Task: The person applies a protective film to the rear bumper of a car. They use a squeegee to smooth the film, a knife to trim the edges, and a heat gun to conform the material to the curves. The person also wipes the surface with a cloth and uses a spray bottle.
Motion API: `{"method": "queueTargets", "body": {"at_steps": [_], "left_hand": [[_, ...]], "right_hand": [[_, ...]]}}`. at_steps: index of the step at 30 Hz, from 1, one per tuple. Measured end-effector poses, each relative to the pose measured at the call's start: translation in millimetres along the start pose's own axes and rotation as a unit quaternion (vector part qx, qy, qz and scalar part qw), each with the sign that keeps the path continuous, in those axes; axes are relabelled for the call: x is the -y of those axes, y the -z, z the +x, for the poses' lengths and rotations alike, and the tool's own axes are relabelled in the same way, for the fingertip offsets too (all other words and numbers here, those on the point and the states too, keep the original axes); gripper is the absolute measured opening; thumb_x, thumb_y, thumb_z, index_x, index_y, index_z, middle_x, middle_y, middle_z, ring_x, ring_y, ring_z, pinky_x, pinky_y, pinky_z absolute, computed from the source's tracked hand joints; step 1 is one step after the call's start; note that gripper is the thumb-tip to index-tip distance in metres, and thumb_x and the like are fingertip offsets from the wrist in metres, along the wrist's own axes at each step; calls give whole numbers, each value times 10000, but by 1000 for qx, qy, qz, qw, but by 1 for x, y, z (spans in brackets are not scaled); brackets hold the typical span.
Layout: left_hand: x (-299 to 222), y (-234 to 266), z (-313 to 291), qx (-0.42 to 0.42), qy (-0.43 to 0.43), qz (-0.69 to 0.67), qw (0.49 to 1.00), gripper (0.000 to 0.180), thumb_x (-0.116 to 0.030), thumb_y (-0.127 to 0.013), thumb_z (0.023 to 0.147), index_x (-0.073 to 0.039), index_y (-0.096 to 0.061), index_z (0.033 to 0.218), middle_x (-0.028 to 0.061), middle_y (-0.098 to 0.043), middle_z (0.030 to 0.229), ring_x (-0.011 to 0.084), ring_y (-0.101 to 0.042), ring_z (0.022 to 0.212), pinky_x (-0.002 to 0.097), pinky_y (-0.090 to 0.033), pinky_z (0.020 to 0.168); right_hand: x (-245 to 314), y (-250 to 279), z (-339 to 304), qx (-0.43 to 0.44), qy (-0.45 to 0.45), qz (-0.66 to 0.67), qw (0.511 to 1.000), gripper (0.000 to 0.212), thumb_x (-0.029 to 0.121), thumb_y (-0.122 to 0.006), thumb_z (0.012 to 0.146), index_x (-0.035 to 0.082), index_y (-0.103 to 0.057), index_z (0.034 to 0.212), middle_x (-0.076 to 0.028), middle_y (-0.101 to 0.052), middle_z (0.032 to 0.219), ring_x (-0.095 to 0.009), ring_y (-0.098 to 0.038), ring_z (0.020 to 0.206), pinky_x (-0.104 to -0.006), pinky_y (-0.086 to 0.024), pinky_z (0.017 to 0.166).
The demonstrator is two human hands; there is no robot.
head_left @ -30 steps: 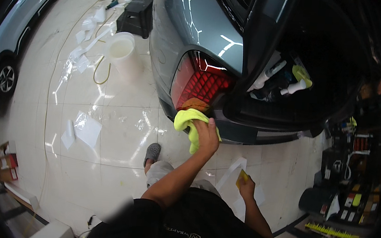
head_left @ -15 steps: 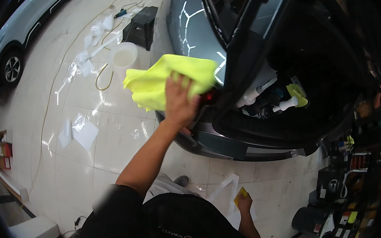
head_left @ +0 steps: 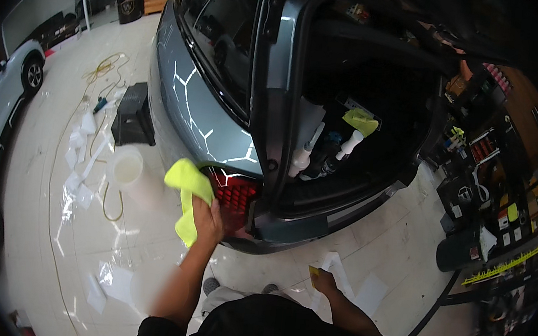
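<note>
A bright yellow microfiber cloth hangs in folds from my left hand, whose fingers are closed on it. That hand is beside the red tail light of a grey car with its tailgate raised. Low on the right, my right hand grips a small yellow squeegee card, partly hidden by the fingers. Inside the open trunk, white-topped spray bottles stand near another yellow cloth.
A translucent bucket and a black step stool stand left of the car. White film scraps and a yellow hose lie on the floor. Shelves of tools and a black bin line the right. Another car is parked left.
My left hand has drawn back from the car's corner, uncovering the tail light. The cloth, spread wide before, now hangs more bunched. The view has shifted; my right hand still holds the card.
</note>
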State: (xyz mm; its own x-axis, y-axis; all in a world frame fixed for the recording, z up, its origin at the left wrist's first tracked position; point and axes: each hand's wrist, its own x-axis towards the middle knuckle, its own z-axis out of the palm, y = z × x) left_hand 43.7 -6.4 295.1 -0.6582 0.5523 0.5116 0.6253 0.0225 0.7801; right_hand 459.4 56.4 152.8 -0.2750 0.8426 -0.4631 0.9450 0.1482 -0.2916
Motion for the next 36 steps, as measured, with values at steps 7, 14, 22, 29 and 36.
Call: {"method": "queueTargets", "body": {"at_steps": [7, 14, 22, 29, 36], "left_hand": [[141, 38, -118, 141, 336, -195, 910, 421, -322, -412, 990, 61, -577, 1048, 160, -634, 867, 262, -611, 808, 361, -470, 742], [66, 162, 13, 82, 252, -358, 895, 415, -351, -367, 989, -20, -507, 1196, 102, -594, 1082, 206, -594, 987, 360, -494, 858], [9, 145, 2, 287, 346, -373, 812, 400, -217, -534, 936, 23, -499, 1254, 124, -593, 1162, 215, -590, 1027, 341, -483, 850], [-62, 119, 13, 475, 246, -436, 724, 517, -308, -615, 891, 18, -466, 1264, 116, -602, 1122, 208, -598, 1000, 340, -481, 859], [-119, 59, 7, 578, 117, -376, 714, 432, -305, -568, 939, 22, -512, 1215, 89, -598, 1090, 160, -559, 991, 307, -454, 846]], "right_hand": [[81, -6, -9, 1, 38, 56, 998, 343, 324, -532, 884, 17, -599, 1022, -231, -643, 982, -387, -613, 945, -458, -483, 828], [120, 1, -51, 18, 49, 64, 997, 365, 329, -533, 875, 18, -594, 1055, -222, -647, 980, -378, -619, 934, -440, -487, 824], [169, 24, -40, 30, -11, 536, 844, 353, 240, -603, 885, 14, -584, 1156, -108, -660, 1023, -221, -646, 930, -344, -512, 796], [262, 161, -119, 263, 212, 608, 719, 376, 193, -637, 884, 26, -543, 1208, -74, -585, 1164, -152, -571, 1057, -303, -451, 916], [229, 165, -129, 82, 176, 567, 800, 335, 183, -614, 907, 25, -545, 1194, -47, -621, 1063, -127, -589, 956, -279, -485, 822]]}}
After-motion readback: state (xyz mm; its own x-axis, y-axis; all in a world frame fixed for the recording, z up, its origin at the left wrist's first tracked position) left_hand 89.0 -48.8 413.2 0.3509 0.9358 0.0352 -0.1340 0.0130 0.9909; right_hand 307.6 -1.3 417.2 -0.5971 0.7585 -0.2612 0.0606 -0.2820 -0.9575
